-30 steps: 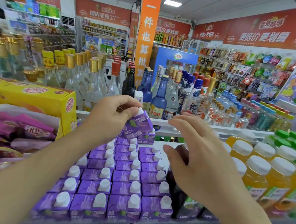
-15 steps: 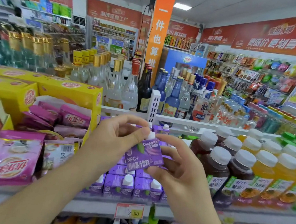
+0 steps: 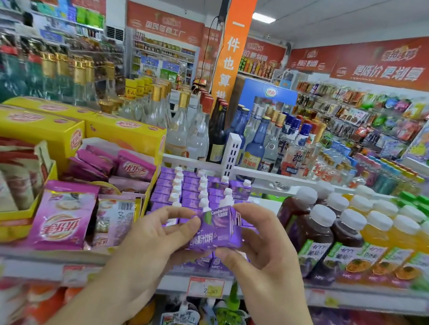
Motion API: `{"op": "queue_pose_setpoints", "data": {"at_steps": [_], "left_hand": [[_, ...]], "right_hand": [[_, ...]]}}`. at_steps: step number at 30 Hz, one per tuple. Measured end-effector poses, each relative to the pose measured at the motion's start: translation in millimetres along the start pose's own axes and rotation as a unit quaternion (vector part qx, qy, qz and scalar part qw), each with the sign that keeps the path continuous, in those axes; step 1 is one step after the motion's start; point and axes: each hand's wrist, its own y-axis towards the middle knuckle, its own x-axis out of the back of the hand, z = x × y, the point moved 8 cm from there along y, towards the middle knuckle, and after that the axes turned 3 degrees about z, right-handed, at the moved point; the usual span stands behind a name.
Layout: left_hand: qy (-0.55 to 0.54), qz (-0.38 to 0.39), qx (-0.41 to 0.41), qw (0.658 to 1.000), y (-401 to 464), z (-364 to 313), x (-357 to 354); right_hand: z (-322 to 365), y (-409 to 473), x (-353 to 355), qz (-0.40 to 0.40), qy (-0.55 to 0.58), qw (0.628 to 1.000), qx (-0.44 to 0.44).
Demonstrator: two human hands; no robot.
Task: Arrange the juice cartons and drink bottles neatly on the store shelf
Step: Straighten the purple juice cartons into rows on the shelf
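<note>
- Risk of dropping: purple carton [image 3: 217, 228] held in mid-air just in front of the purple carton rows [image 3: 191, 194], pinched only at its edges.
- Left hand [image 3: 155, 235] fingers clamped on its left side; right hand [image 3: 260, 249] fingers clamped on its right.
- Could topple the standing cartons if pushed in tilted.
- Right of the rows: dark juice bottles [image 3: 314, 233], then orange ones [image 3: 395, 245].
- Left of the rows: yellow box [image 3: 16, 223] holding pink sachets [image 3: 62, 215].
- All on the shelf [image 3: 352, 298].
</note>
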Motion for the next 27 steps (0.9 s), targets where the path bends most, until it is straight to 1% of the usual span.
{"op": "queue_pose_setpoints", "data": {"at_steps": [2,5,8,10,12,14,16,19,22,24,27], "left_hand": [[0.009,-0.003,0.000,1.000,-5.3,0.5,1.5],[0.084,0.004,-0.007,0.996,-9.8,-3.0,5.0],[0.122,0.043,-0.011,0.992,-17.8,-10.3,-0.5],[0.134,0.086,-0.003,0.987,-22.1,-12.2,-6.4],[0.149,0.111,-0.010,0.982,-26.6,-15.2,-10.3],[0.160,0.102,-0.020,0.982,-25.9,-14.9,-6.3],[0.127,0.100,-0.031,0.986,-25.9,-15.4,-4.9],[0.053,0.126,-0.034,0.990,-30.6,-20.5,-8.3],[0.005,0.143,-0.027,0.989,-30.1,-19.8,-5.7],[0.003,0.136,-0.018,0.991,-28.6,-18.1,-3.1],[0.072,0.112,-0.036,0.990,-27.8,-19.1,-0.9]], "right_hand": [[3.0,-4.2,-3.7,0.000,-0.010,1.000,0.015],[11.2,-10.8,-5.9,-0.015,-0.046,0.998,0.035],[23.9,-14.4,-8.4,-0.037,-0.119,0.990,0.066],[28.9,-16.1,-13.0,-0.043,-0.166,0.982,0.077],[32.1,-17.6,-18.9,-0.037,-0.193,0.977,0.078],[33.3,-19.2,-22.7,-0.035,-0.214,0.972,0.087],[32.3,-19.7,-24.0,-0.032,-0.229,0.970,0.082],[25.9,-18.4,-21.6,-0.011,-0.212,0.977,0.039],[23.4,-18.2,-20.8,0.003,-0.182,0.983,0.032],[23.3,-19.6,-21.0,0.003,-0.138,0.990,0.040],[24.5,-20.6,-18.8,-0.012,-0.115,0.992,0.048]]}}
